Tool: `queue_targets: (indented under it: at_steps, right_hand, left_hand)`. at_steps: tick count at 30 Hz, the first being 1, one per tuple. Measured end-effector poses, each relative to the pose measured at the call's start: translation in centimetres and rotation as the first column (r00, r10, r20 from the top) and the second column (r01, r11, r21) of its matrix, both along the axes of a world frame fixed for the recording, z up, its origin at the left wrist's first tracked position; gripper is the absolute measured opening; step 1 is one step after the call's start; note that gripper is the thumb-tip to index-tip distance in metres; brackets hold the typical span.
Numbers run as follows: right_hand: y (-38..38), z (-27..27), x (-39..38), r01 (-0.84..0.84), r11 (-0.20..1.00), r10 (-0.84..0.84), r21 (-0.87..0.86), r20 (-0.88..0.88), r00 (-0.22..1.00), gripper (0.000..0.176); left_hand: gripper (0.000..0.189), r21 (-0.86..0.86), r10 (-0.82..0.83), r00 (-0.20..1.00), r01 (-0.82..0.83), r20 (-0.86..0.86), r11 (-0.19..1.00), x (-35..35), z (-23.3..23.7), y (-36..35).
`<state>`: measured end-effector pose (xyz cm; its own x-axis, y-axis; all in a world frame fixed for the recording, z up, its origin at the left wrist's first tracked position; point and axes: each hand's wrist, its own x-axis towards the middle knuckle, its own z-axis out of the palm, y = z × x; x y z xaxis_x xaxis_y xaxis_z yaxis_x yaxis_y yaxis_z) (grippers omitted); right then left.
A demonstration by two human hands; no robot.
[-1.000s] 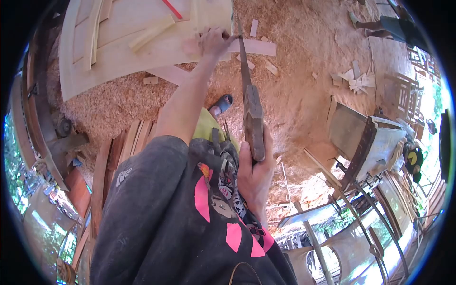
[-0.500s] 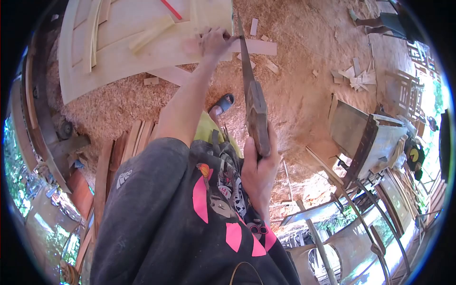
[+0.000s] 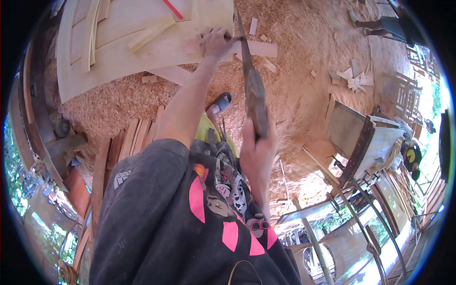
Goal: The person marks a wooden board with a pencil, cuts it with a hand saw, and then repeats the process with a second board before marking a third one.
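My left hand (image 3: 214,42) presses down on a pale wooden strip (image 3: 260,48) where it lies over the edge of a large light wooden panel (image 3: 118,57). My right hand (image 3: 258,152) grips the wooden handle of a hand saw (image 3: 251,85). The saw blade runs up to the strip and meets it right beside my left fingers. A red pencil (image 3: 172,8) lies on the panel above my left hand. My dark shirt with pink marks fills the lower frame.
Sawdust (image 3: 304,71) covers the ground, with small offcuts (image 3: 356,78) scattered on it. My sandalled foot (image 3: 219,102) stands below the panel. Planks (image 3: 128,142) are stacked at the left. A wooden bench (image 3: 365,137) stands at the right. Another person's legs (image 3: 380,23) show at the top right.
My right hand has pushed the saw forward along the cut, after drawing it back a little. My left hand stays on the strip.
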<state>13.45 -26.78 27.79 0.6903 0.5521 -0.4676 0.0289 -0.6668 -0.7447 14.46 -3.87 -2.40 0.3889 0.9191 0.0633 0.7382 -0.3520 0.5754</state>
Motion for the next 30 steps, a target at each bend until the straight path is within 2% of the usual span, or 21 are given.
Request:
queue_targets:
  at_steps: [1, 5, 7, 10, 12, 14, 15, 18, 20, 22, 23, 25, 27, 29, 30]
  right_hand:
    - [1.2, -1.0, 0.8, -0.066, 0.995, 0.067, -0.069, 0.007, 0.998, 0.051]
    - [0.6, 0.5, 0.7, -0.052, 0.995, 0.05, -0.09, -0.022, 0.999, 0.05]
    - [-2.9, 2.0, -0.5, -0.111, 0.992, 0.103, 0.057, 0.136, 0.985, 0.058]
    - [-3.8, 2.9, -1.1, -0.121, 0.989, 0.107, 0.084, 0.161, 0.981, 0.06]
    - [-0.4, 0.6, 0.2, -0.146, 0.989, 0.14, 0.024, 0.162, 0.977, 0.061]
    - [3.3, -2.2, 1.8, -0.099, 0.993, 0.098, -0.066, -0.009, 0.995, 0.046]
    - [4.0, -2.0, 1.9, -0.098, 0.993, 0.097, -0.068, -0.011, 0.995, 0.046]
    - [4.2, -0.5, 1.9, -0.095, 0.987, 0.084, -0.127, -0.092, 0.992, 0.045]
    - [-0.6, 0.9, 0.6, -0.142, 0.99, 0.142, -0.01, 0.099, 0.985, 0.059]
    - [-2.9, 5.3, -0.8, -0.109, 0.994, 0.108, 0.004, 0.052, 0.993, 0.058]
    - [-2.7, 5.0, -0.8, -0.112, 0.994, 0.112, 0.004, 0.049, 0.992, 0.058]
    - [-2.6, 3.5, -0.9, -0.206, 0.979, 0.198, 0.011, 0.223, 0.954, 0.058]
    - [1.5, -0.8, 0.5, -0.082, 0.996, 0.084, -0.025, 0.067, 0.994, 0.048]
    - [6.8, -4.2, 3.0, -0.085, 0.995, 0.083, -0.048, -0.03, 0.996, 0.047]
    - [7.1, -4.3, 3.1, -0.08, 0.996, 0.078, -0.051, -0.031, 0.996, 0.047]
  left_hand:
    - [0.044, -0.019, 0.002, 1.0, -0.002, -0.006, 1.0, 0.0, 0.6, 0.0]
    - [0.043, -0.008, 0.006, 0.999, -0.006, -0.033, 1.0, -0.1, 0.3, -0.1]
    - [0.042, 0.011, 0.011, 1.0, -0.011, -0.015, 1.0, -0.2, -0.1, 0.1]
    - [0.042, 0.029, 0.01, 1.0, -0.01, -0.029, 1.0, -0.1, 0.2, -0.3]
    - [0.041, 0.032, 0.0, 0.999, 0.001, -0.052, 0.999, -0.2, 0.8, -0.5]
    - [0.041, 0.04, 0.008, 0.999, -0.006, -0.053, 0.999, -0.2, 1.0, -0.3]
    - [0.041, 0.038, 0.007, 0.998, -0.004, -0.056, 0.999, -0.3, 0.7, -0.5]
    - [0.041, 0.041, -0.001, 1.0, 0.0, 0.02, 0.999, 0.0, 0.4, -0.2]
    - [0.041, 0.025, -0.009, 0.999, 0.01, -0.043, 1.0, -0.3, 1.0, -0.2]
    - [0.04, 0.025, -0.013, 1.0, 0.013, -0.015, 1.0, -0.6, 0.4, -0.7]
    - [0.04, 0.046, -0.014, 1.0, 0.013, 0.023, 0.999, -0.4, 0.1, -0.3]
    - [0.038, 0.003, -0.007, 1.0, 0.007, 0.011, 1.0, -0.2, -0.2, -0.2]
    - [0.036, -0.034, 0.001, 1.0, -0.001, 0.005, 0.999, 0.1, 0.3, -0.3]
    - [0.039, 0.059, 0.023, 0.999, -0.021, -0.039, 0.998, 0.0, 2.2, -0.7]
    - [0.039, 0.055, 0.018, 0.999, -0.016, -0.039, 0.998, -0.3, 1.9, -1.1]
